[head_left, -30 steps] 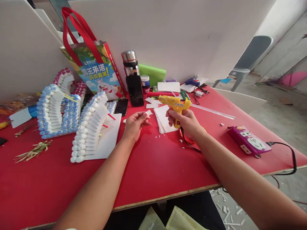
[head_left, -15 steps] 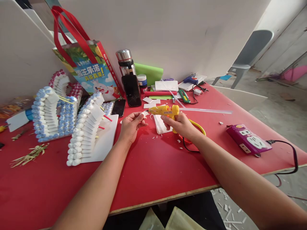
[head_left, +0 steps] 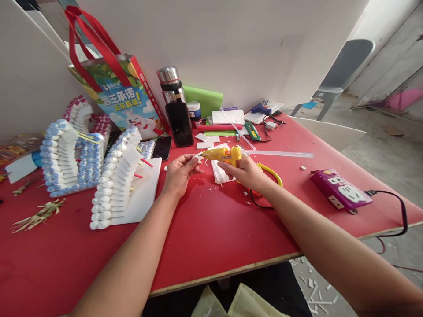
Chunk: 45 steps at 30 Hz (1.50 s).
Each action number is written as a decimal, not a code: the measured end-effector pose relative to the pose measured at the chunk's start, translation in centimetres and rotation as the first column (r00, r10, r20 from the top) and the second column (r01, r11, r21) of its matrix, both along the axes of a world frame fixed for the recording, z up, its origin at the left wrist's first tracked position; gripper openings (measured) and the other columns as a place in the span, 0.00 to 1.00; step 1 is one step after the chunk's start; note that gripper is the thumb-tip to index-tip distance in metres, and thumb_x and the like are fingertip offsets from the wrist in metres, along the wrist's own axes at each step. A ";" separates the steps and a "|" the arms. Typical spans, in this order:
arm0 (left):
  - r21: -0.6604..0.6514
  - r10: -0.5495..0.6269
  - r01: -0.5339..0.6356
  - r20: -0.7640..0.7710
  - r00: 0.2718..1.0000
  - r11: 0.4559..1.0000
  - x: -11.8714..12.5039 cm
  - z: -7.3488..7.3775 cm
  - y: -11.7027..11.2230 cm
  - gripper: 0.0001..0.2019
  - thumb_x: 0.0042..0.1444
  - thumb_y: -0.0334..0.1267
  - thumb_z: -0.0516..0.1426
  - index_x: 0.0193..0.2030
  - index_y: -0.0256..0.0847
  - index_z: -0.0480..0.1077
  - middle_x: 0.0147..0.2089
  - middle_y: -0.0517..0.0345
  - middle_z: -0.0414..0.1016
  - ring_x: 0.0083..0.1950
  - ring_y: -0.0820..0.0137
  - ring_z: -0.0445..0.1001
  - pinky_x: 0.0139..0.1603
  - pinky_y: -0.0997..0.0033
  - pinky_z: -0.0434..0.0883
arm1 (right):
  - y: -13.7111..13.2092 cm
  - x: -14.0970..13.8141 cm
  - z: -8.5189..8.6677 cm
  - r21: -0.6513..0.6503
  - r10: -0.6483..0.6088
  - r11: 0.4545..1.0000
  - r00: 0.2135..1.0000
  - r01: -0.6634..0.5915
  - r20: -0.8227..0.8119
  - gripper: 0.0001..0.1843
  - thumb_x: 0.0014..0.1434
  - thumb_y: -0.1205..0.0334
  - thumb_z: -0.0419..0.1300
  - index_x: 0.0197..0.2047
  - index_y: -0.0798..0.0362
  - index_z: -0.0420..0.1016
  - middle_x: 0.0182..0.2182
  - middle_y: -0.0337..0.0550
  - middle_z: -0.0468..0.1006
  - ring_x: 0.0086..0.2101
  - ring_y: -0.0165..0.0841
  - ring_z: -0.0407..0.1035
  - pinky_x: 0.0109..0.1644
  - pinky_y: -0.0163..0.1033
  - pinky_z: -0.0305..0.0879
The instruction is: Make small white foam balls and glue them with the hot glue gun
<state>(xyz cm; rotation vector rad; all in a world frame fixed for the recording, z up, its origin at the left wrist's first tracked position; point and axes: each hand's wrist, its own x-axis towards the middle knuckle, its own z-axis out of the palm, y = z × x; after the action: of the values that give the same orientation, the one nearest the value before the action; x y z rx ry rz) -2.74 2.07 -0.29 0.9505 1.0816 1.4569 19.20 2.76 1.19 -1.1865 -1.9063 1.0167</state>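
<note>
My right hand (head_left: pixel 246 171) is wrapped round a yellow hot glue gun (head_left: pixel 220 154), with a long clear glue stick (head_left: pixel 280 153) jutting from its back end. The gun's nozzle points left and meets a small white piece (head_left: pixel 199 156) pinched in my left hand (head_left: pixel 181 174). That piece is mostly covered by my fingers, so its kind cannot be made out. Beneath the gun lies a stack of white paper strips (head_left: pixel 220 172). To the left of my left hand stands a curved white model (head_left: pixel 124 176) of rolled pieces and flat cards on a white board.
Blue-tipped (head_left: pixel 71 158) and pink-tipped models (head_left: pixel 77 110) stand at left beside a gift bag (head_left: pixel 122 97). A steel flask (head_left: pixel 170 81), a propped phone (head_left: pixel 179 124) and a green cutter (head_left: pixel 253 130) are at the back. A purple power socket (head_left: pixel 342 189) sits right, its cord crossing the table edge.
Both hands keep nearly the same pose, the nozzle staying at the white piece. The glue gun tilts very slightly, and the whole view shifts a little.
</note>
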 end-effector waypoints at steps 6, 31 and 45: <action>0.007 -0.006 0.006 -0.007 1.000 1.000 -0.3 -0.5 0.3 0.16 0.45 0.41 0.71 0.37 0.34 0.75 0.29 0.59 0.75 0.27 0.76 0.73 0.33 0.74 0.75 | -0.2 0.0 0.3 0.015 0.002 1.000 0.999 -0.003 0.046 0.31 0.60 0.35 0.57 0.21 0.54 0.63 0.16 0.34 0.58 0.19 0.24 0.50 0.24 0.36 0.46; -0.022 -0.028 0.027 -0.056 0.998 0.999 -0.3 -0.5 0.2 0.18 0.44 0.43 0.71 0.37 0.35 0.75 0.29 0.60 0.75 0.26 0.76 0.73 0.32 0.73 0.75 | -0.1 -0.1 0.1 0.073 -0.042 0.997 0.995 0.036 0.091 0.30 0.61 0.38 0.56 0.22 0.51 0.51 0.18 0.33 0.53 0.20 0.24 0.46 0.24 0.36 0.44; -0.007 0.014 -0.015 -0.088 0.996 1.000 -0.4 -0.4 0.2 0.19 0.44 0.44 0.71 0.38 0.35 0.75 0.30 0.59 0.75 0.26 0.76 0.73 0.34 0.72 0.75 | -0.2 -0.1 0.3 0.098 -0.070 0.994 0.988 0.057 0.136 0.29 0.62 0.40 0.55 0.22 0.50 0.50 0.18 0.32 0.52 0.20 0.24 0.46 0.25 0.36 0.44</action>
<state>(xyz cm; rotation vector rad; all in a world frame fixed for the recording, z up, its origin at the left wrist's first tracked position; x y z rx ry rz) -3.12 2.23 -0.65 1.0108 1.1595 1.4324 19.09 2.52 1.47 -1.2845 -1.9871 0.8197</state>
